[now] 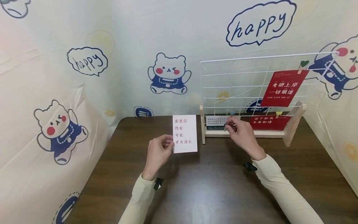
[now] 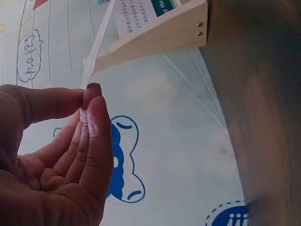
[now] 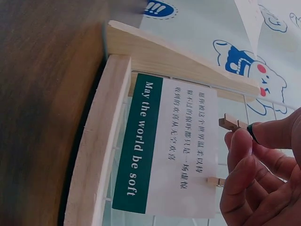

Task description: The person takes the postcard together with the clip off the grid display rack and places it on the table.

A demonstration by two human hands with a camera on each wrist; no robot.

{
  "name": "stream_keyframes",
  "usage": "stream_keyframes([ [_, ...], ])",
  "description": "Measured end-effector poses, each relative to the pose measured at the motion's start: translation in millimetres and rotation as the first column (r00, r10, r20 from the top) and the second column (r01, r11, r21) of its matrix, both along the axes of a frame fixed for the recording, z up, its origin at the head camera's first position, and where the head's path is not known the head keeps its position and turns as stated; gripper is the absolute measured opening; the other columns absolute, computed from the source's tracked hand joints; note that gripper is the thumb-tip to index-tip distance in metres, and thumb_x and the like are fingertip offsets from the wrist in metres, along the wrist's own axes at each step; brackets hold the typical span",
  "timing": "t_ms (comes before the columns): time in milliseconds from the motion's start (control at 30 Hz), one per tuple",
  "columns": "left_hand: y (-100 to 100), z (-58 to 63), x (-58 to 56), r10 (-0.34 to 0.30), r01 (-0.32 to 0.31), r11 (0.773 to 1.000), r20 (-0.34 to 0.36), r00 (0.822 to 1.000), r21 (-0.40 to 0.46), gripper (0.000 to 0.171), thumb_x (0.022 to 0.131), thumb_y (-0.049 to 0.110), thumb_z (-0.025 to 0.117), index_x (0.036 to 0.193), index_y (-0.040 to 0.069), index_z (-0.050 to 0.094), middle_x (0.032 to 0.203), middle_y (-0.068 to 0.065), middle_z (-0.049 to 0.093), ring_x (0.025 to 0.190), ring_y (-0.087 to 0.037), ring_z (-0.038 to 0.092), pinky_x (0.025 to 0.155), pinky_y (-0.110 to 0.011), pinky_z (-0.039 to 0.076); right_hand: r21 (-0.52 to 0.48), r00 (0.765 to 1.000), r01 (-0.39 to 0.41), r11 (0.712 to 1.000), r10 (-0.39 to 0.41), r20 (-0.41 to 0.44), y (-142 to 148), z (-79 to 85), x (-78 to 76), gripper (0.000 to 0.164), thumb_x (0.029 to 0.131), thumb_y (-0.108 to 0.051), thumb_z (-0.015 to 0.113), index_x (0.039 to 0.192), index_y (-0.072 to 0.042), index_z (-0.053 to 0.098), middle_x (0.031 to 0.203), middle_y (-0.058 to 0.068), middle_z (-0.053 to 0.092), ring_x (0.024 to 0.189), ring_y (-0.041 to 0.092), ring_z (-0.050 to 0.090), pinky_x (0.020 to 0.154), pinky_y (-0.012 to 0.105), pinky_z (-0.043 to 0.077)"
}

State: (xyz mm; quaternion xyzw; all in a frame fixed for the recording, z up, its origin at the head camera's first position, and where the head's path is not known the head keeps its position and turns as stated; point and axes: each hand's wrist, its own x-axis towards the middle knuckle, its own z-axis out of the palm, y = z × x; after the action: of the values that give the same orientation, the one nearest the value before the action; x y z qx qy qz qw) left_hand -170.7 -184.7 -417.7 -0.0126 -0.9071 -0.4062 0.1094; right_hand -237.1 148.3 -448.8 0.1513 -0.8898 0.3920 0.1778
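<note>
My left hand (image 1: pixel 158 152) pinches the left edge of a white card (image 1: pixel 185 133) with red Chinese writing, held upright left of the rack. In the left wrist view this card (image 2: pixel 100 44) shows nearly edge-on between thumb and fingers. My right hand (image 1: pixel 244 133) is at the lower left of the white wire grid rack (image 1: pixel 243 133). Its thumb and finger pinch a small wooden clothespin (image 3: pixel 230 123) with a dark top. Just beside that hand, a white and green card (image 3: pixel 176 150) is fastened to the grid by another wooden clothespin (image 3: pixel 215 181).
Two red cards hang on the rack's right side: an upper card (image 1: pixel 283 88) under a green-heart clothespin (image 1: pixel 302 66), and a lower card (image 1: pixel 269 123) under a yellow-topped clothespin (image 1: pixel 278 114). The rack's wooden feet stand on the brown table (image 1: pixel 201 186). A printed curtain (image 1: pixel 128 62) surrounds it.
</note>
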Motion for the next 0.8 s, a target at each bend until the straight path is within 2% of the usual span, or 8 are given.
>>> stream_keyframes([
  [300, -15, -3.4, 3.6, 0.012, -0.012, 1.000, 0.024, 1.000, -0.026, 0.017, 0.092, 0.006, 0.076, 0.109, 0.005, 0.078, 0.093, -0.010, 0.078, 0.075, -0.017, 0.069, 0.070, -0.027, 0.056, 0.012, 1.000, 0.000, 1.000, -0.001, 0.012, -3, -7.2, -3.1, 0.011, 0.096, -0.006, 0.070, 0.107, -0.004, 0.071, 0.092, 0.016, 0.075, 0.067, 0.020, 0.055, 0.064, 0.030, 0.042],
  [800, -36, -14.6, 12.4, 0.033, -0.028, 0.998, 0.088, 0.996, -0.055, 0.017, 0.091, 0.005, 0.075, 0.108, 0.005, 0.078, 0.089, -0.008, 0.078, 0.073, -0.015, 0.068, 0.065, -0.024, 0.053, 0.047, 0.997, -0.018, 0.999, 0.014, 0.071, -6, -23.5, -11.1, 0.013, 0.098, -0.009, 0.069, 0.109, -0.003, 0.072, 0.097, 0.017, 0.077, 0.070, 0.023, 0.057, 0.065, 0.032, 0.045],
])
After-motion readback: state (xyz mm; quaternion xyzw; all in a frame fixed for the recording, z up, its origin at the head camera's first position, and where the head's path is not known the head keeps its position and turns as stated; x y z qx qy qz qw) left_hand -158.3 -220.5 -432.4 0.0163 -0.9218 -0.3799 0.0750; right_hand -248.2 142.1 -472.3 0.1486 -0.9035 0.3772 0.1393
